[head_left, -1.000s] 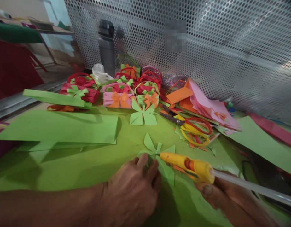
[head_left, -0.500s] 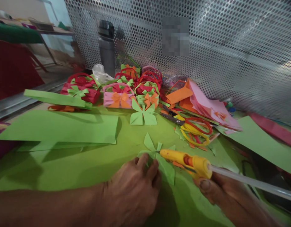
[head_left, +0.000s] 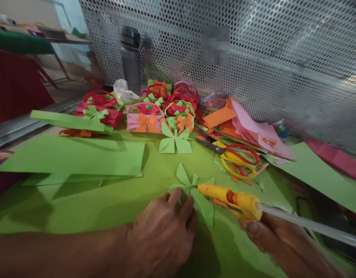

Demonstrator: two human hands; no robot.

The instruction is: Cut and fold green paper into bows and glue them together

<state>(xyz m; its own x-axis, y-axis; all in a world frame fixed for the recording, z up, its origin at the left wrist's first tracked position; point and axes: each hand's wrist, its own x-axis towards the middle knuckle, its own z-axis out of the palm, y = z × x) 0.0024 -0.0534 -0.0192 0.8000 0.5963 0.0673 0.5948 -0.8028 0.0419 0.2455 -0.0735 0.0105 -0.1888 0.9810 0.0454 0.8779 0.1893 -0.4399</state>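
Observation:
My left hand (head_left: 162, 233) rests low in the middle with its fingers curled and pressed down on a green paper bow (head_left: 192, 189) lying on the green-covered table. My right hand (head_left: 277, 239) grips a yellow glue gun (head_left: 231, 199), a clear glue stick jutting from its back to the right. The gun's nozzle points left and sits at the centre of the bow, just beyond my left fingertips.
A second green bow (head_left: 174, 141) lies farther back. Behind it stand several paper baskets (head_left: 144, 116) in pink, red and green. Scissors (head_left: 232, 154) with red and yellow handles lie right of centre. Green sheets (head_left: 76, 156) lie left; pink and orange paper (head_left: 253, 127) right. A perforated metal screen (head_left: 267, 58) backs the table.
The glue gun's nozzle slid left to the bow's centre half a second ago and has drawn slightly back to the right now. My left hand has stayed on the bow.

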